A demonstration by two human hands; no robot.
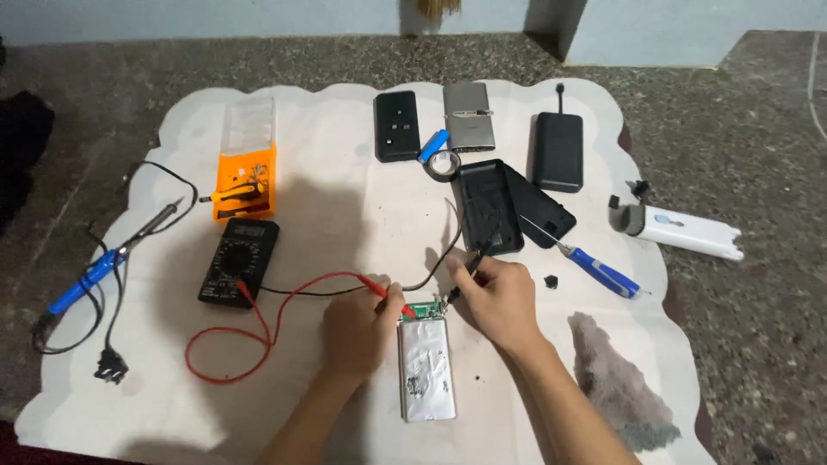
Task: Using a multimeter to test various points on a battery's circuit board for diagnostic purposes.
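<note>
A flat silver battery pack (425, 366) with a small green circuit board (425, 310) at its top lies on the white cloth (345, 198). My left hand (362, 331) holds the red probe (398, 303) with its tip on the board's left side. My right hand (500, 297) holds the black probe (461, 280) with its tip at the board's right side. Red and black leads run left to a black multimeter (239, 261).
A blue-handled soldering iron (103, 263) lies at the left, an orange tool case (246, 168) behind the meter. Black cases (489, 207), power banks (558, 151), a tape roll (442, 166), a blue screwdriver (603, 271), a white device (680, 228) and a grey rag (616, 379) lie around.
</note>
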